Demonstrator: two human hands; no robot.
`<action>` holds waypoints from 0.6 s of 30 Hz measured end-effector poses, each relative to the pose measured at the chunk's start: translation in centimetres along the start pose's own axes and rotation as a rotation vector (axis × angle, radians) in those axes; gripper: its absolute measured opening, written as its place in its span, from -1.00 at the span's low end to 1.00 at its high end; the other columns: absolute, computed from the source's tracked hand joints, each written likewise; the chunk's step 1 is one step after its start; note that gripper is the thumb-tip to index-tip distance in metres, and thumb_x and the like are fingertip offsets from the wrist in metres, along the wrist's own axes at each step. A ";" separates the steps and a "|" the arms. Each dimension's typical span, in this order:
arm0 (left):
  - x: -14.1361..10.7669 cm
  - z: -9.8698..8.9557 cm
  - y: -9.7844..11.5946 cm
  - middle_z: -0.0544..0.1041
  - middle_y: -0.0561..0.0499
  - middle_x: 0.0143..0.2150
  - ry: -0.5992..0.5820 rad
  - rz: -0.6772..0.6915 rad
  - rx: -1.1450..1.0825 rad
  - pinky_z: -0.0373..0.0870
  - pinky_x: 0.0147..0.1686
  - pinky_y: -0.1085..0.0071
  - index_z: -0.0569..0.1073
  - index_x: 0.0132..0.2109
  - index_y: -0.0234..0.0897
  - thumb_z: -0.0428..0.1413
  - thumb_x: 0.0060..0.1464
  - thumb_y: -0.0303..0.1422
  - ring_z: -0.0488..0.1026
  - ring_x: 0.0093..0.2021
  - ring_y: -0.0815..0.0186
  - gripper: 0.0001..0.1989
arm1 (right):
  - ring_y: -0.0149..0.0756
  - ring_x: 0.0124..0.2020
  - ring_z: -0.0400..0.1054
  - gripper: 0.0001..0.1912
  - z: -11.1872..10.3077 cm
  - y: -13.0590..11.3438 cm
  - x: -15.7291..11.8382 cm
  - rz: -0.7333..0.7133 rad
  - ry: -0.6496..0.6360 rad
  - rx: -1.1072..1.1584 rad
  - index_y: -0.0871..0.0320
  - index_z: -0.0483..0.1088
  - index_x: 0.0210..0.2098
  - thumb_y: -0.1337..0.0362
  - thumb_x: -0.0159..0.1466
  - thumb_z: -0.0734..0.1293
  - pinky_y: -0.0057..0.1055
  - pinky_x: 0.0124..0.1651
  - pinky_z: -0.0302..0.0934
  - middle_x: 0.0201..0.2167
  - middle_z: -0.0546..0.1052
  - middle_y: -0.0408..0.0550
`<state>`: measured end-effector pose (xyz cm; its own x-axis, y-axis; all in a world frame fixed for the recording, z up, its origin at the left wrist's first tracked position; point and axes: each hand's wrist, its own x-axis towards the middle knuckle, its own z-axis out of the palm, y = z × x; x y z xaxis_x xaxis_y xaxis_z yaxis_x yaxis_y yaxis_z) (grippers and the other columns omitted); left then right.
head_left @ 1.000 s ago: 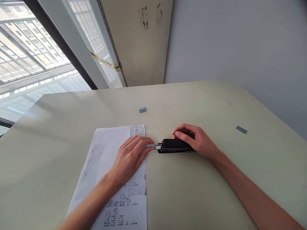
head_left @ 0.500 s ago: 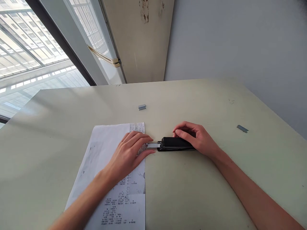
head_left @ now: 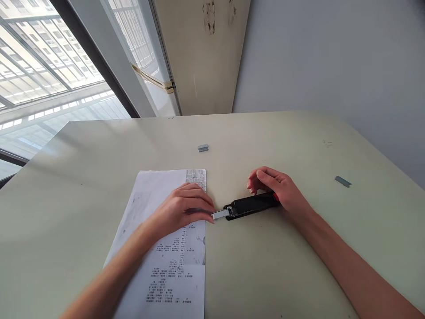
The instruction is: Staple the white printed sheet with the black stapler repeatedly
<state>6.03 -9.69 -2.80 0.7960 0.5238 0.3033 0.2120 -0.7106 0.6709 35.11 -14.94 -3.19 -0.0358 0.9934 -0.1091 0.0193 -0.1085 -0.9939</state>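
Bkgd around the table [head_left: 265, 274]: window, unit, wall

Left of table: window [head_left: 63, 95] w/ dk frame [head_left: 96, 57]; railing [head_left: 36, 60] & bldg [head_left: 20, 9] visible thru glass. Behind table's far edge: tall beige unit [head_left: 204, 66], brn stains [head_left: 209, 17] up its side, cream handle [head_left: 152, 80] on shiny front. Behind & right of table: plain gray-blue wall [head_left: 325, 57]. Table itself pale, approx. greenish-cream; faint scribbles [head_left: 327, 143] twd its far-rt corner.

A tall beige refrigerator [head_left: 206, 66] at twelve o'clock and a dark-framed glass window [head_left: 43, 57] at ten suggest a home.
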 end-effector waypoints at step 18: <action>0.5 0.9 -0.2 0.65 -0.08 -0.09 -0.001 -0.014 -0.032 0.54 -0.09 0.23 0.68 -0.19 -0.15 0.26 0.28 -0.09 0.56 -0.16 0.21 -0.75 | -0.20 -0.21 0.53 -0.55 2.7 -0.5 -1.3 0.025 -0.167 -0.005 0.03 0.52 -0.25 -0.21 0.41 0.30 -0.28 -0.01 0.41 -0.28 0.61 -0.07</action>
<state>6.90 -9.70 -3.42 0.7936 0.5334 0.2927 0.2052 -0.6876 0.6965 32.40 -16.30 -2.63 -0.2007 0.9703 -0.1352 0.0275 -0.1324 -0.9908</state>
